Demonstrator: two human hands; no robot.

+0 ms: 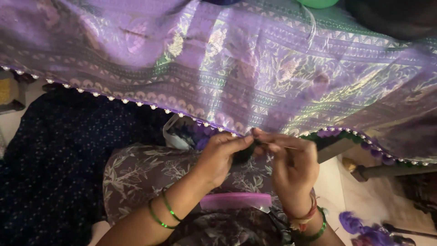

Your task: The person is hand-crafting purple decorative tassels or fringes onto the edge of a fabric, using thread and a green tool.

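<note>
I see the cloth [255, 68] filling the upper view: a shiny purple weave with green and pale gold bands of zigzag and flower patterns, draped so its lower hem runs slantwise from upper left to lower right. That hem [136, 104] carries a row of small white beads, with purple tassels [380, 157] further right. Below lies a dark blue dotted fabric [54, 155] on the left, and a grey leaf-print fabric [150, 171] under my forearms. My left hand [218, 157] sits at the hem's middle, fingers curled shut and pinching the cloth edge. My right hand [293, 166] meets it just beside, fingertips closed on a thin needle-like tool [280, 146] whose tip I can barely make out; what it is exactly I cannot tell. A dark bit of thread or tassel between the two hands is too blurred to read. A pink comb [236, 200] lies on the leaf print between my wrists. Green bangles [164, 213] ring the left wrist; red and green ones circle the right. A purple tuft [359, 228] lies at lower right, cut off by the frame. A whitish packet [175, 134] peeks from under the hem, mostly hidden. A green round thing [317, 2] is cut off at the top.
</note>
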